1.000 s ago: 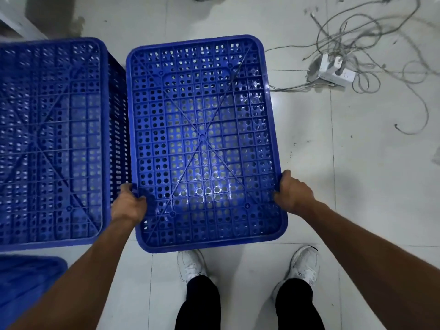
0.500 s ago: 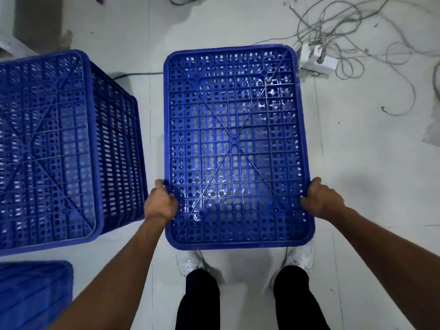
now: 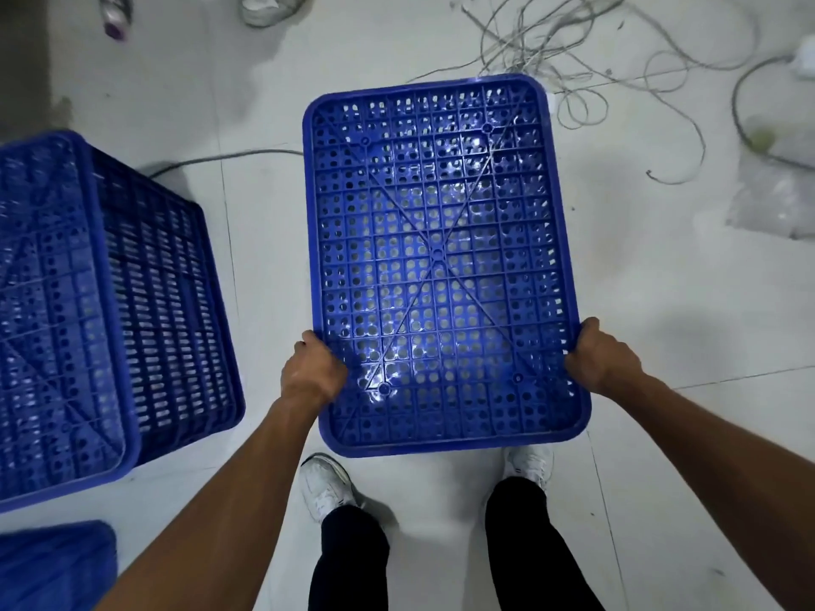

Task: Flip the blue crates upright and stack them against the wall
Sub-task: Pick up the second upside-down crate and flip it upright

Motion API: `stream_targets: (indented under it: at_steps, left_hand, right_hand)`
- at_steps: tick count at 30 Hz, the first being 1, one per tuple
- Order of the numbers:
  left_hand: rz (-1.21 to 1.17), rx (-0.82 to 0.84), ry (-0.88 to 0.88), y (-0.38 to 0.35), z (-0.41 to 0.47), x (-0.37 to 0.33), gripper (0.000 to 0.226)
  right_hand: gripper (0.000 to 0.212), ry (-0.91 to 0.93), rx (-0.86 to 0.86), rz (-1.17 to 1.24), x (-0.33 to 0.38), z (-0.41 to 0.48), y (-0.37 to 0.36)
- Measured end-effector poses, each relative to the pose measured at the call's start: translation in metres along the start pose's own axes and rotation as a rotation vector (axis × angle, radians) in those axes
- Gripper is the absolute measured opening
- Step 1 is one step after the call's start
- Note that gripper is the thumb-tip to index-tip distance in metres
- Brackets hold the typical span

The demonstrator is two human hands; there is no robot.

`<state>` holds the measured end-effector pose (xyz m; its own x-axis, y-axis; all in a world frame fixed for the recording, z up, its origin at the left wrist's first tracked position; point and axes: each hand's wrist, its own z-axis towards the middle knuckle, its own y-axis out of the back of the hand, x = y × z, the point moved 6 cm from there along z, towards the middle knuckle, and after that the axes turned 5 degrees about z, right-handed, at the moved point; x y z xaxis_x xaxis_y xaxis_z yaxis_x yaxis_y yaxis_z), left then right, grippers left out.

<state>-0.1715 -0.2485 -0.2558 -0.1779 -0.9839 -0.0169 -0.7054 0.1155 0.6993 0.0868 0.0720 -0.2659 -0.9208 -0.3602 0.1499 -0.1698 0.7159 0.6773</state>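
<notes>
Each grip clamps a long side: left hand point(image 3: 312, 373), right hand point(image 3: 600, 358) hold the inverted crate point(image 3: 436, 258), balanced for flipping.

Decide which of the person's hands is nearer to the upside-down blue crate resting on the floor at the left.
Left. The left hand grips the held crate's left edge, a floor gap from the resting crate. The right hand grips the opposite edge, further away.

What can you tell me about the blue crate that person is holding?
The held crate looks like glossy blue plastic, rectangular with rounded corners. Its perforated, gridded base with diagonal ribs faces up, so it is upside down. The left hand and right hand grip its long edges near the person's end, above the pale tiled floor.
</notes>
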Motion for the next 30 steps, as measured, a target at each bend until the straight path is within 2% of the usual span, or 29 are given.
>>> stream_targets:
  at_steps: [4, 6, 12, 17, 22, 25, 30]
  left_hand:
    - [0.075, 0.056, -0.024, 0.000, -0.012, -0.018, 0.074]
    - [0.074, 0.074, -0.020, 0.001, -0.014, -0.024, 0.076]
    - [0.019, 0.063, -0.041, 0.011, -0.029, -0.043, 0.066]
    - [0.052, -0.079, -0.293, 0.043, -0.057, -0.084, 0.056]
    - [-0.154, -0.208, -0.444, 0.081, -0.086, -0.116, 0.032]
    - [-0.299, -0.254, -0.476, 0.093, -0.102, -0.124, 0.028]
    - [-0.357, -0.279, -0.518, 0.093, -0.123, -0.131, 0.032]
  right_hand:
    - [0.029, 0.002, -0.008, 0.045, -0.002, -0.004, 0.007]
    - [0.030, 0.003, -0.020, 0.044, -0.005, -0.007, 0.017]
    - [0.040, 0.054, -0.091, 0.017, -0.006, -0.024, 0.056]
    - [0.038, 0.137, -0.143, 0.056, 0.028, -0.055, 0.071]
    - [0.047, 0.198, -0.153, 0.025, 0.074, -0.094, 0.068]
    - [0.046, 0.249, -0.137, 0.080, 0.099, -0.114, 0.058]
    - [0.042, 0.289, -0.156, 0.102, 0.131, -0.139, 0.039]
